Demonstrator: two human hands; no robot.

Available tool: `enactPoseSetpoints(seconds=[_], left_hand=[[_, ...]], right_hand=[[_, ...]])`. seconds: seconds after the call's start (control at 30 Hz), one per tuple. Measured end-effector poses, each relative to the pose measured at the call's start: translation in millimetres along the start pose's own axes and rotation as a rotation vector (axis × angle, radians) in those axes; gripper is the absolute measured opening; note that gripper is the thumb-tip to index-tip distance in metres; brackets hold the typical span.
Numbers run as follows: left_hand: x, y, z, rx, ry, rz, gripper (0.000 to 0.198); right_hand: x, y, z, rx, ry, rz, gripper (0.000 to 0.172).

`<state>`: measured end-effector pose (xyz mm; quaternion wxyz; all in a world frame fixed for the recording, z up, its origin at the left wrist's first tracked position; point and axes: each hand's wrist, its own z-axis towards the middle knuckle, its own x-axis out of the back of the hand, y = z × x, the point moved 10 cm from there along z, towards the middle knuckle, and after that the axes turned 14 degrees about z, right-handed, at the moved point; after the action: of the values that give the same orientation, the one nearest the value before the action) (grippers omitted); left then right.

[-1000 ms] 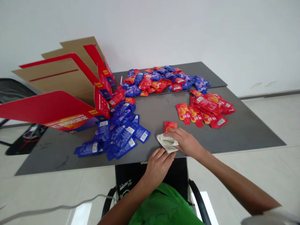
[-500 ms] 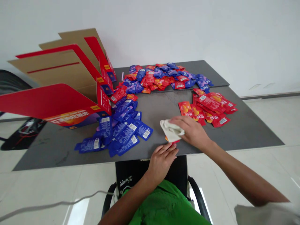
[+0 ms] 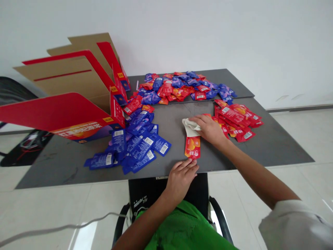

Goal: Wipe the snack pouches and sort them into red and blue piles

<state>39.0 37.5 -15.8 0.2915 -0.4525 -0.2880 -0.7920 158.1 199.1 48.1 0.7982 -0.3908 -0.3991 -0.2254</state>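
Note:
A red and orange sachet lies flat near the front edge of the grey table. My left hand rests flat with fingers stretched, its fingertips on the sachet's near end. In my right hand is a folded white cloth, which covers the sachet's far end. To the right, a pile of red sachets lies partly behind my right hand. On my left is a spread of blue sachets, several with barcodes facing up.
Open red cardboard boxes with raised flaps stand at the left. A mixed heap of red and blue sachets runs along the back. Below the front edge is a black chair; a grey cable crosses at lower left.
My right hand and the cloth have moved away from me along the sachet, uncovering its near part. My left hand has stayed at the near end.

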Motion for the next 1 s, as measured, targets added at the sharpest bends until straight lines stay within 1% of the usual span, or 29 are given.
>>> enactPoseSetpoints(seconds=[0.07, 0.1, 0.17, 0.23, 0.27, 0.3, 0.33, 0.4, 0.5, 0.57, 0.6, 0.67, 0.7, 0.73, 0.8, 0.87, 0.93, 1.0], left_hand=[[-0.1, 0, 0, 0.002, -0.002, -0.007, 0.027], [0.2, 0, 0, 0.002, 0.000, -0.011, 0.027], [1.1, -1, 0, 0.014, 0.003, -0.020, 0.028], [1.3, -2, 1, 0.035, -0.006, -0.022, 0.025], [0.9, -3, 1, 0.042, -0.016, -0.022, 0.025], [0.5, -3, 1, 0.043, -0.025, -0.022, 0.025], [0.2, -2, 1, 0.038, -0.030, -0.022, 0.025], [0.0, -1, 1, 0.021, -0.028, -0.024, 0.026], [-0.5, -1, 0, 0.013, -0.010, -0.029, 0.025], [-1.3, -2, -1, 0.019, -0.004, -0.033, 0.024], [-1.4, -2, -1, 0.021, -0.002, -0.037, 0.024], [-0.1, -2, -1, 0.022, 0.005, -0.047, 0.024], [0.9, -1, 0, 0.021, 0.008, -0.052, 0.025], [1.9, -1, 0, 0.022, 0.009, -0.055, 0.026], [2.1, -2, 1, 0.032, -0.010, -0.059, 0.029], [1.1, -3, 2, 0.049, -0.037, -0.063, 0.030], [1.6, -3, 3, 0.057, -0.039, -0.071, 0.029], [3.7, -2, 3, 0.048, -0.012, -0.076, 0.027]], right_hand=[[12, -20, -14, 0.029, 0.071, 0.045, 0.048], [12, -33, -25, 0.058, 0.065, 0.079, 0.050], [-1, -60, -48, 0.143, -0.033, 0.147, 0.050], [-19, -78, -69, 0.206, -0.141, 0.205, 0.046], [-26, -80, -75, 0.214, -0.167, 0.224, 0.045], [-31, -75, -76, 0.204, -0.173, 0.232, 0.045], [-34, -66, -74, 0.181, -0.163, 0.230, 0.045], [-34, -40, -60, 0.127, -0.127, 0.198, 0.048], [-24, -4, -29, 0.079, -0.066, 0.114, 0.047], [-9, 4, -15, 0.075, 0.000, 0.059, 0.046], [1, 3, -13, 0.078, 0.044, 0.043, 0.046], [18, -11, -20, 0.096, 0.122, 0.046, 0.050], [23, -22, -27, 0.106, 0.135, 0.062, 0.052], [23, -33, -37, 0.117, 0.114, 0.082, 0.054], [11, -56, -58, 0.153, -0.006, 0.124, 0.055], [-8, -71, -76, 0.188, -0.133, 0.166, 0.053], [-23, -70, -84, 0.198, -0.184, 0.198, 0.051], [-30, -52, -77, 0.161, -0.167, 0.201, 0.049]])
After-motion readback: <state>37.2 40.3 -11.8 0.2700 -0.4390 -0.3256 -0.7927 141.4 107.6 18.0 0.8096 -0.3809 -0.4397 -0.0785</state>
